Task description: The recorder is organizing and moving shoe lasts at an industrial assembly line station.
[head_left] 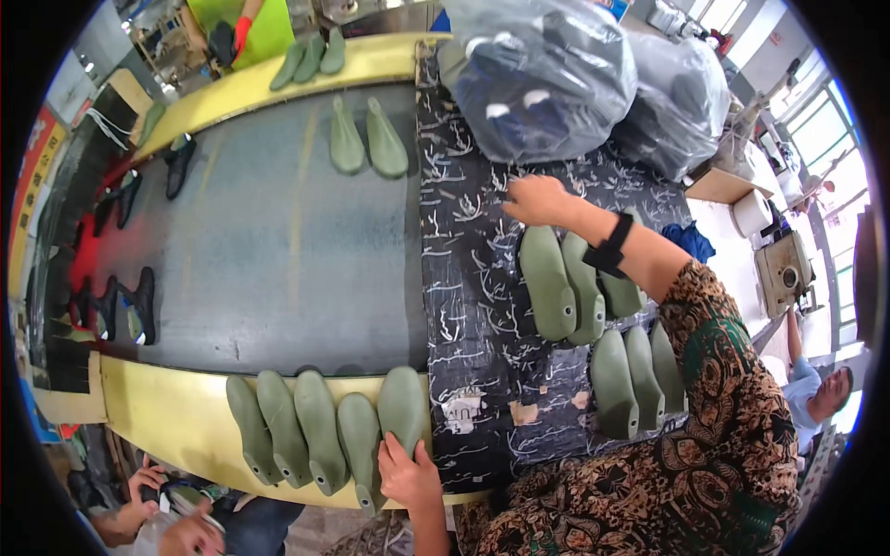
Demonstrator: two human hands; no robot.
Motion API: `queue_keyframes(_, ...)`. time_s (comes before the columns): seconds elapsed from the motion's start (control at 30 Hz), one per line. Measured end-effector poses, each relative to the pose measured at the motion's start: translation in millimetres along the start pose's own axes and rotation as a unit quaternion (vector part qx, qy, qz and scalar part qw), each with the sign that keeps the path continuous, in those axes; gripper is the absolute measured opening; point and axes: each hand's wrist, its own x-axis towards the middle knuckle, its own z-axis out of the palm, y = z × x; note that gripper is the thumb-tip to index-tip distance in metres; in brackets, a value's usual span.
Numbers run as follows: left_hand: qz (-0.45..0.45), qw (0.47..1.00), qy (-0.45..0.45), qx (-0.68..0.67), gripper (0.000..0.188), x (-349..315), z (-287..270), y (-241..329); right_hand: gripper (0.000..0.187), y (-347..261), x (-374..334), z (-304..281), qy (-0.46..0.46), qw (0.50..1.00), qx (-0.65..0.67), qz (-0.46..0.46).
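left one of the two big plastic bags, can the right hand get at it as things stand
probably yes: the right hand is close in front of the left plastic bag, and only open black tabletop shows between them, with nothing visible in the way

Bright windows [821, 125] glare while outer edges bend.

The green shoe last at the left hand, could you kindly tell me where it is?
In the head view, the shoe last lies on the near yellow ledge, rightmost in the row of five, just left of the black tabletop.
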Motion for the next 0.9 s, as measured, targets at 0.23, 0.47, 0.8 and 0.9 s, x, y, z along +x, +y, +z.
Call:
queue_keyframes(0.23, 0.164, 0.968, 0.153, -0.111, 0.047, 21, -20, 57, 0.039, 64, -86, 53, -0.097, 0.986, 0.010, 0.132)
queue_keyframes(0.47, 0.318, 0.910, -0.039, -0.263, 0.043, 67, 27, 246, 0.079, 82, -96, 54, -0.143, 0.981, 0.073, 0.105)
queue_keyframes(0.8, 0.237, 0.926, -0.082, -0.281, 0.050, 41, 76, 223, 0.073, 46, -108, 27, -0.291, 0.925, 0.206, 0.134)
queue_keyframes(0.9, 0.219, 0.923, -0.092, -0.303, 0.052, 15, 56, 180, 0.066, 26, -124, 33, -0.276, 0.930, 0.215, 0.116)
